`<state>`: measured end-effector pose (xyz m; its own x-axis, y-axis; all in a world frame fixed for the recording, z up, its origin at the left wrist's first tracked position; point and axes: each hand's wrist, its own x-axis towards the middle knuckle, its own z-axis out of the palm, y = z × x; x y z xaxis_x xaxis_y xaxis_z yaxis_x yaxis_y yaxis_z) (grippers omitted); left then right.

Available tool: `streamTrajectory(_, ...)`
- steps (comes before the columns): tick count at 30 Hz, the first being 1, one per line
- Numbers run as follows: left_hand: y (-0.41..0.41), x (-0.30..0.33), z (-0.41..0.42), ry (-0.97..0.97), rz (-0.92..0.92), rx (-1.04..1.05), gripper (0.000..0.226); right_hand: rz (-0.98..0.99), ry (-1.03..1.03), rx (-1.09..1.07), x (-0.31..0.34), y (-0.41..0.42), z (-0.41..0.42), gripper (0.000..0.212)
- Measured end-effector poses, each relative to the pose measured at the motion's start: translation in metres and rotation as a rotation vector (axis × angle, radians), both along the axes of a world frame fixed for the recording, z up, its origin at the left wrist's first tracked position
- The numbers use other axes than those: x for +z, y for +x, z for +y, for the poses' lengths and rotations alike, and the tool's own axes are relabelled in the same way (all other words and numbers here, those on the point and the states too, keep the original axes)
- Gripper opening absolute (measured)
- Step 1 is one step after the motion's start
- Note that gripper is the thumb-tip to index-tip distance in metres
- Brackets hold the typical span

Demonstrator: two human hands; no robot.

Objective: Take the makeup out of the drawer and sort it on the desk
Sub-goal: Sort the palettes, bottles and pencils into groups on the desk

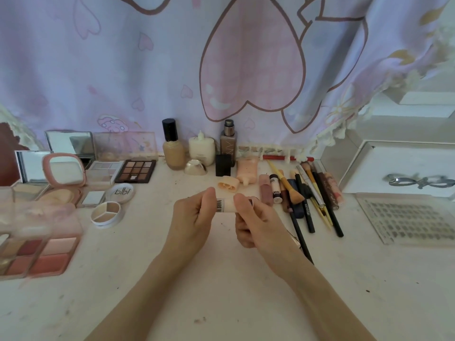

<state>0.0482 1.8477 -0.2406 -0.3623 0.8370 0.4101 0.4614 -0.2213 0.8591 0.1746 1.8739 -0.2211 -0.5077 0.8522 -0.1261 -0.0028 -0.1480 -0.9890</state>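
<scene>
One small pale tube (225,205), judged light, rigid and slippery, is pinched at both ends by the left hand (194,217) and right hand (251,221), just before the peach cap (228,185); mid-barrel grasp is advised.

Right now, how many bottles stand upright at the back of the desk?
3: the beige bottle with a black cap, the cream bottle beside it, and the brown bottle rightmost. None seems hidden.

Pale tube (226,206): both ends covered by left hand (193,219) and right hand (256,223); label only partly legible. Blush palette (37,254): blurred, cut by left edge. Lash tray (408,219): contents indistinct. Drawer handle (418,182): blurred.
</scene>
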Motion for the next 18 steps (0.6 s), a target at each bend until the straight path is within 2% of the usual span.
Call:
streamTrajectory(3, -0.003, 0.001, 0.003, -0.178, -0.063, 0.008, 0.051, -0.036, 0.073, -0.013, -0.003, 0.0, 0.001, 0.022)
streamTrajectory(5, -0.008, 0.003, 0.005, -0.225, -0.067, -0.081, 0.051, -0.053, 0.035, -0.071, -0.004, 0.001, 0.002, 0.027)
streamTrajectory(8, -0.019, 0.004, 0.003, -0.1, -0.097, -0.289, 0.018, -0.02, -0.105, -0.131, -0.003, 0.005, 0.004, 0.038)
streamTrajectory(11, -0.025, 0.001, 0.004, -0.01, -0.046, -0.427, 0.018, 0.007, -0.195, -0.138, -0.002, 0.007, 0.004, 0.045)
streamTrajectory(14, -0.019, 0.002, 0.004, -0.049, 0.05, -0.299, 0.006, -0.007, -0.191, -0.133, -0.003, 0.007, 0.004, 0.043)
streamTrajectory(16, -0.018, 0.005, 0.004, -0.113, 0.05, -0.152, 0.023, -0.03, -0.162, -0.116, -0.003, 0.005, 0.004, 0.034)
streamTrajectory(18, -0.021, 0.009, 0.003, -0.15, 0.037, -0.12, 0.03, -0.038, -0.154, -0.115, -0.004, 0.004, 0.004, 0.028)
